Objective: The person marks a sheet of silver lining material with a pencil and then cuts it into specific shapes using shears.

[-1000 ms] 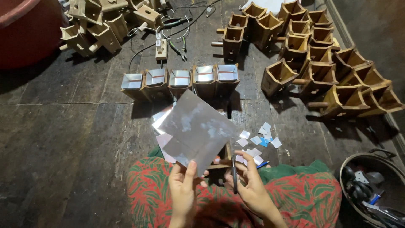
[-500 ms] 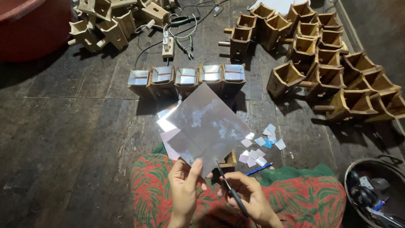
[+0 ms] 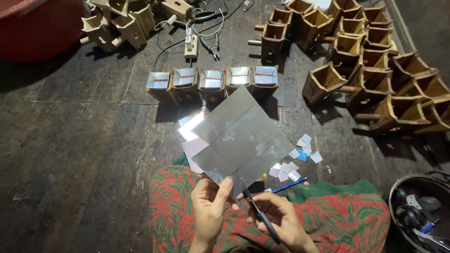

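Low in the frame, the left hand (image 3: 209, 206) pinches the bottom corner of a creased silver sheet (image 3: 238, 137); the right hand (image 3: 277, 216) grips scissors (image 3: 258, 212), blades at the sheet's lower edge; paper scraps (image 3: 294, 161) lie just right; five foil-lined boxes (image 3: 212, 82) line up above; wooden boxes (image 3: 375, 61) crowd the upper right.

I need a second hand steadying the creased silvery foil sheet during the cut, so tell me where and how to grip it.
Pinch the creased silvery foil sheet at its left edge, coming from the left. The left hand already grips the near corner, and the black-handled scissors in the right hand enter beside it from the right. The far corner lies close to the row of foil-lined wooden boxes.
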